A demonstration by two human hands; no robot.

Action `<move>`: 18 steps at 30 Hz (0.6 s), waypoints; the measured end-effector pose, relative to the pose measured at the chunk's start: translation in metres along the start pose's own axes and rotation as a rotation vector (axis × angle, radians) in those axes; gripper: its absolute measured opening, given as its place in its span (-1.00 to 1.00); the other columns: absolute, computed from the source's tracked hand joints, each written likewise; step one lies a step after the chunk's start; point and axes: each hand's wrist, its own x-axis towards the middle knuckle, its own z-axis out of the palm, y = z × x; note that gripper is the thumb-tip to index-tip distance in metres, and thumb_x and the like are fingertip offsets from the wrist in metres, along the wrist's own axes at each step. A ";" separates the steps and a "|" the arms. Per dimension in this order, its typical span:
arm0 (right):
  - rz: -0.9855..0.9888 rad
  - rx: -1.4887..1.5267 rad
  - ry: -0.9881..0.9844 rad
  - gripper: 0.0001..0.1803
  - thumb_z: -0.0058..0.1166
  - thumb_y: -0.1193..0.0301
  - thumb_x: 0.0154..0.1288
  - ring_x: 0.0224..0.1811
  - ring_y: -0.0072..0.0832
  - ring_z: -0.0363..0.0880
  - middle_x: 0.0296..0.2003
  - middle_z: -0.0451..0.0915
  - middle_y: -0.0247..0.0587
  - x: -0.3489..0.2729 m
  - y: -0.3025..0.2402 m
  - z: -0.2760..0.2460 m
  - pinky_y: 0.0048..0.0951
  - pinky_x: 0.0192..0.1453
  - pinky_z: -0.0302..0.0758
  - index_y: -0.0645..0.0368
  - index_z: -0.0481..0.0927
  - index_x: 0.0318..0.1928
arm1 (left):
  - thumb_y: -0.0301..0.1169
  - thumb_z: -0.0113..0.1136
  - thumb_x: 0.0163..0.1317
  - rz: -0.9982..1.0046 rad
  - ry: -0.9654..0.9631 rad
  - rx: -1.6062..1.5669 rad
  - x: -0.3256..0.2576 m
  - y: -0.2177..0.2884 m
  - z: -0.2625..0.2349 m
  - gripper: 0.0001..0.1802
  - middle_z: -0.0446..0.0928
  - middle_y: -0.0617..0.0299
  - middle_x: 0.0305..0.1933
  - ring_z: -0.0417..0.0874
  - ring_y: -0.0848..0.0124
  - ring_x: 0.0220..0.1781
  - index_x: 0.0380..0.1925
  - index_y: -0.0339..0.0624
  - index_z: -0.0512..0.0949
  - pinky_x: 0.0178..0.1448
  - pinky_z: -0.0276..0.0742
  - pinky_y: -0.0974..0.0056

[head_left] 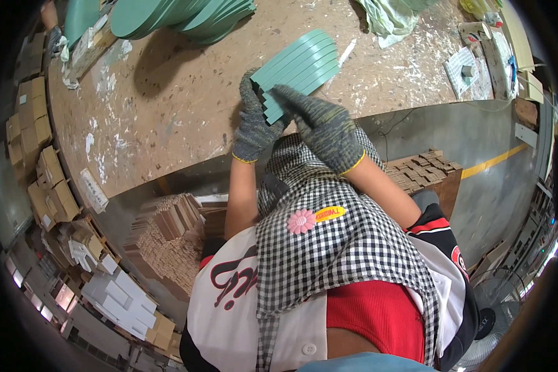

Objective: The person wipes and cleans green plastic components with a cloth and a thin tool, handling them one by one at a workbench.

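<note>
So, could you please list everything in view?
Fanned slat stack: one, green, in the hands
Other slat stacks: at least two, green, bench's far left
Workbench: one, brown, ahead
Crumpled cloth: one, pale green, bench's far edge
Small bench items: several, mostly white, bench's right end
Wood-strip piles: two, brown, left and right of the person
Cardboard boxes: several, brown, left
Flat panels: several, white, lower left
Floor line: one, yellow, right
Electric fan: one, grey, lower right
Co-worker's hand: one, grey-gloved, top left
Checked apron: one, black and white, worn
Left hand: one, grey-gloved, at the slats' left end
Right hand: one, grey-gloved, at their near side
</note>
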 end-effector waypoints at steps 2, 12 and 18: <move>-0.086 -0.080 0.030 -0.39 0.22 0.39 0.28 -0.14 -0.21 0.77 -0.09 0.74 -0.07 0.000 0.007 0.004 -0.23 -0.05 0.70 -0.13 0.50 0.37 | -0.51 0.50 -0.03 -0.011 -0.018 0.026 0.002 0.001 -0.001 0.16 0.34 -0.05 0.29 0.49 0.14 0.27 0.47 -0.15 -0.11 0.31 0.54 0.11; -0.062 -0.075 0.103 -0.45 0.17 0.39 0.34 -0.31 -0.25 0.76 -0.24 0.74 -0.08 0.005 0.014 0.005 -0.29 -0.16 0.71 -0.17 0.51 0.35 | -0.49 0.55 -0.02 -0.047 0.002 0.065 -0.004 -0.022 0.005 0.16 0.34 -0.08 0.27 0.50 0.10 0.26 0.45 -0.17 -0.10 0.28 0.55 0.09; -0.081 -0.029 0.084 -0.46 0.14 0.41 0.37 -0.31 -0.25 0.76 -0.26 0.74 -0.08 0.000 0.008 0.009 -0.28 -0.15 0.71 -0.15 0.51 0.35 | -0.51 0.53 0.01 -0.087 -0.051 0.013 -0.003 -0.009 0.001 0.15 0.34 -0.08 0.29 0.49 0.12 0.28 0.45 -0.16 -0.11 0.29 0.55 0.10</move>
